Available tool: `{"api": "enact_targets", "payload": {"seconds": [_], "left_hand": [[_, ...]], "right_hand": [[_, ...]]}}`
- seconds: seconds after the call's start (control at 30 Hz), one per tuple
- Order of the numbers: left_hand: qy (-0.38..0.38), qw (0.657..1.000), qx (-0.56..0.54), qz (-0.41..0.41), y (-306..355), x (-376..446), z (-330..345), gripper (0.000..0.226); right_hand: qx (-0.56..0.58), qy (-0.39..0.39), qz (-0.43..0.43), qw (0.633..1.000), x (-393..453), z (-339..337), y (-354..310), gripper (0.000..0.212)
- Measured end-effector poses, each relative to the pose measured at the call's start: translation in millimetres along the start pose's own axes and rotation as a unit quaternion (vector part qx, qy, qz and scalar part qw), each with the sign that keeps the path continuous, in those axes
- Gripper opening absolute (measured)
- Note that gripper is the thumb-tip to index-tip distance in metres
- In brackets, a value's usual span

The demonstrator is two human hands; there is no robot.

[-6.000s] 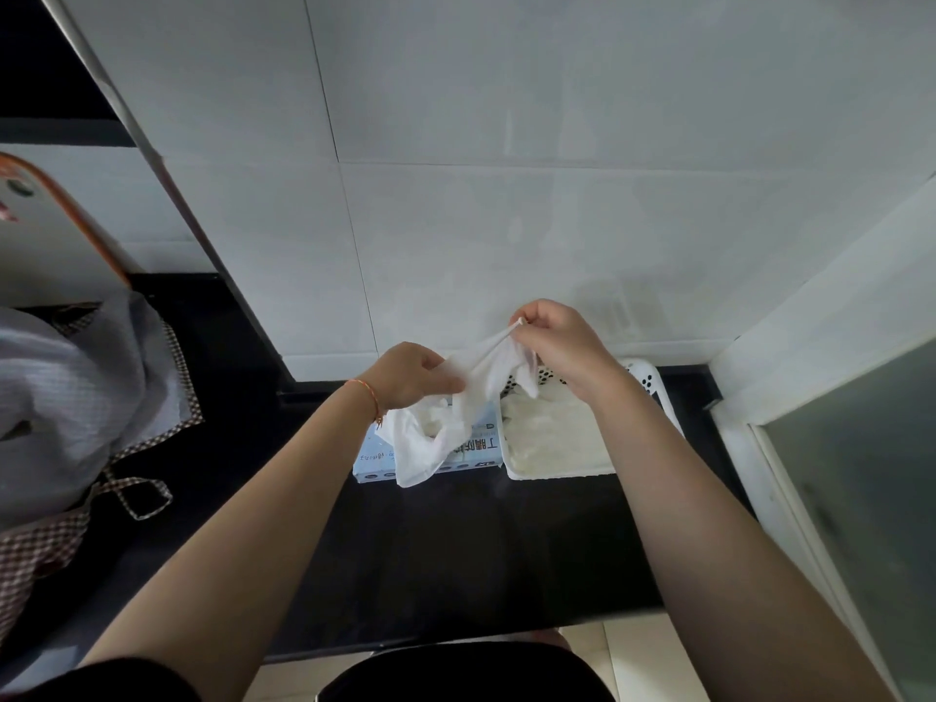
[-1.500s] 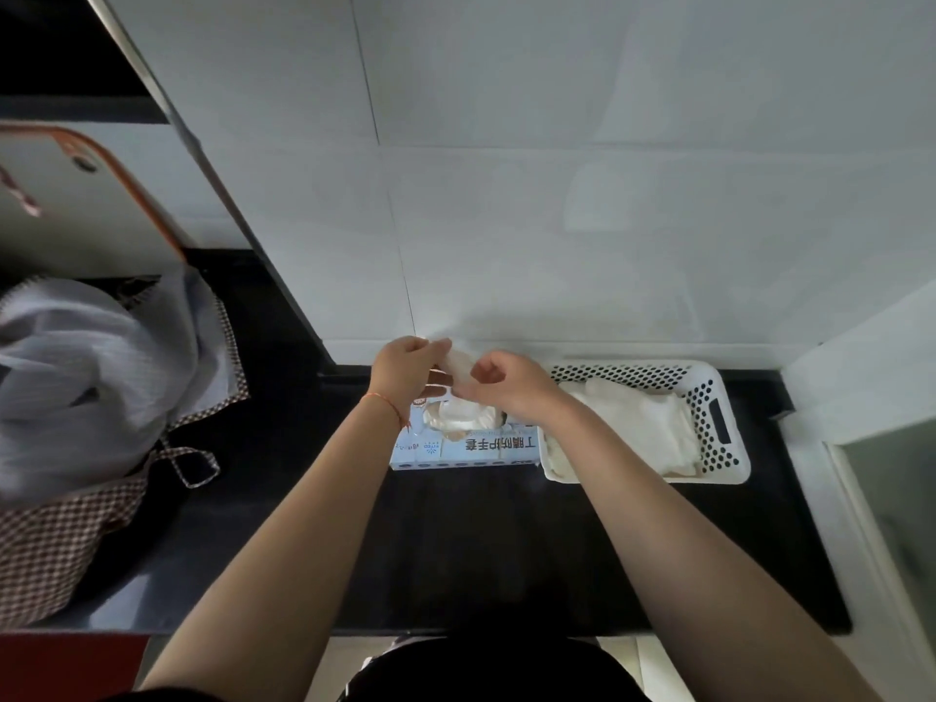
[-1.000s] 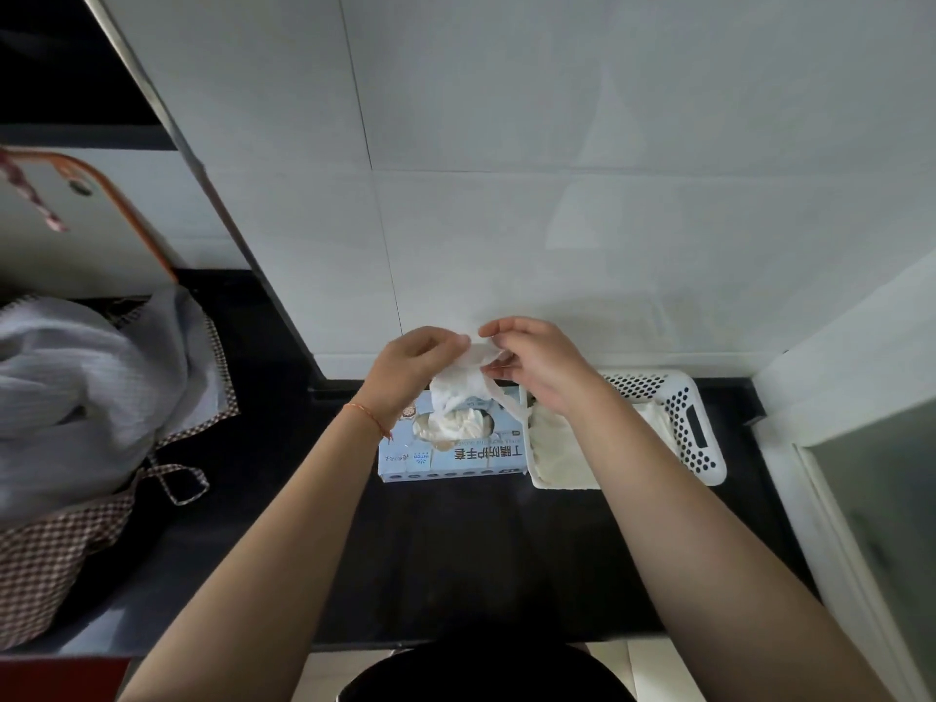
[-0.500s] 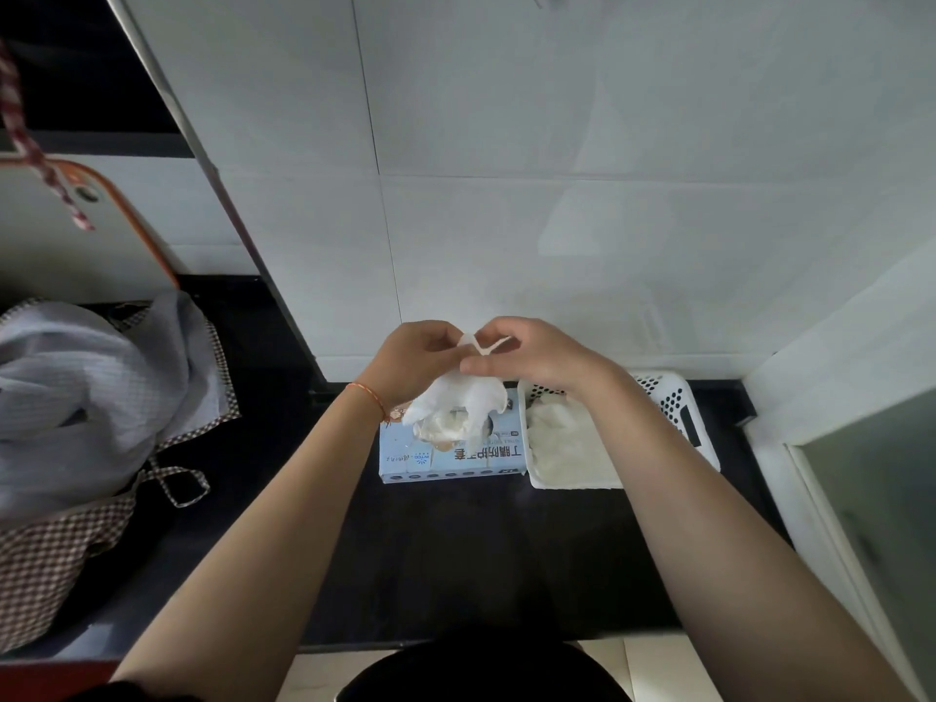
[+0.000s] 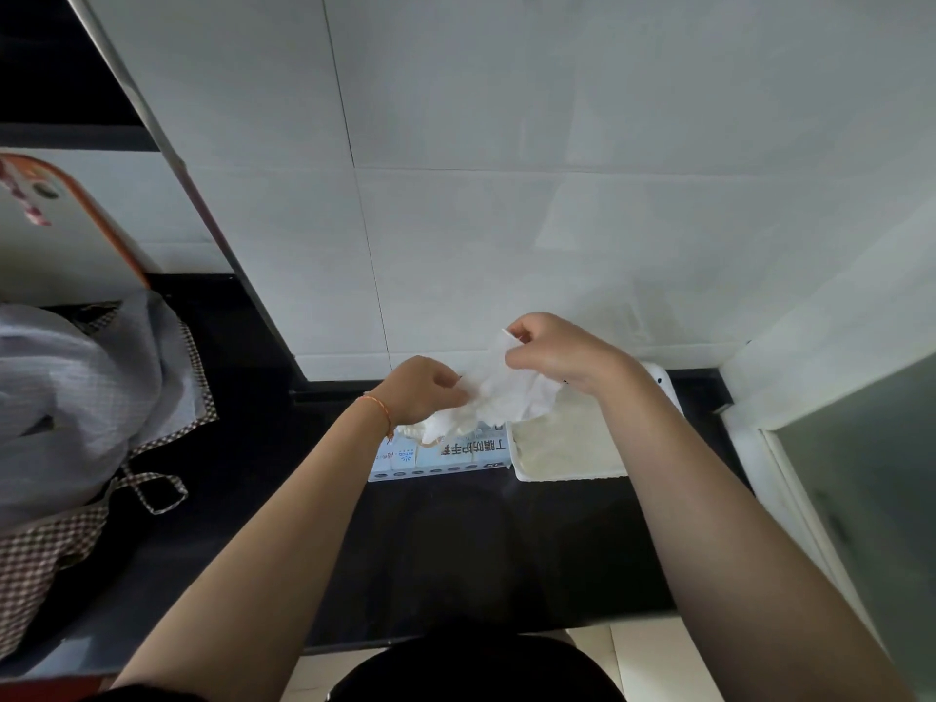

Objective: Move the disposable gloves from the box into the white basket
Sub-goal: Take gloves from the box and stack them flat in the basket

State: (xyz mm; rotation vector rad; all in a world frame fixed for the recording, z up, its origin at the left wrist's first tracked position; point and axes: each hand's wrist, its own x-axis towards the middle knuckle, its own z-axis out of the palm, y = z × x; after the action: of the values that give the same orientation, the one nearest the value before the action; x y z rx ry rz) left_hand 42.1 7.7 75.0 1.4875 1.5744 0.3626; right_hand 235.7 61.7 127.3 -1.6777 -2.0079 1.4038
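A light blue glove box (image 5: 440,456) lies on the black counter against the tiled wall, with white gloves bulging from its top opening. Right of it and touching it stands the white basket (image 5: 570,472), holding a pile of pale gloves; my right forearm hides much of it. A crumpled white glove (image 5: 506,395) hangs in the air above the box's right end. My left hand (image 5: 423,390) pinches its lower left part. My right hand (image 5: 549,349) grips its top, raised higher over the basket's left edge.
A grey cloth with a checked border (image 5: 76,397) is heaped at the left on the black counter (image 5: 456,549). A white board with an orange rim (image 5: 61,225) leans behind it. A white frame with frosted glass (image 5: 861,473) stands at the right.
My hands have drawn apart, the right one rising toward the right, and the bunched glove is now stretched out between them, lifted off the box.
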Motion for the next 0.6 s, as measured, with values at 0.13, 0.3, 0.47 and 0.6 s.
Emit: {"api": "enact_targets", "payload": {"seconds": [0.13,0.3,0.47,0.6], "left_hand": [[-0.012,0.999,-0.033,0.011,4.6,4.4,2.3,0.036],[-0.052,0.991,-0.119,-0.015,7.0,14.1,3.2,0.032],[-0.068,0.994,-0.081,-0.041,5.5,32.3,10.9,0.016],[-0.057,0.998,0.031,-0.028,19.6,60.6,32.6,0.010]], "right_hand": [[0.049,-0.004,0.033,0.998,-5.3,-6.2,9.8,0.017],[0.206,-0.016,0.056,0.977,-7.4,-15.8,30.4,0.017],[0.282,-0.016,0.127,0.951,-11.8,-23.4,76.8,0.011],[0.252,0.008,0.181,0.950,-15.0,-29.0,113.2,0.011]]}}
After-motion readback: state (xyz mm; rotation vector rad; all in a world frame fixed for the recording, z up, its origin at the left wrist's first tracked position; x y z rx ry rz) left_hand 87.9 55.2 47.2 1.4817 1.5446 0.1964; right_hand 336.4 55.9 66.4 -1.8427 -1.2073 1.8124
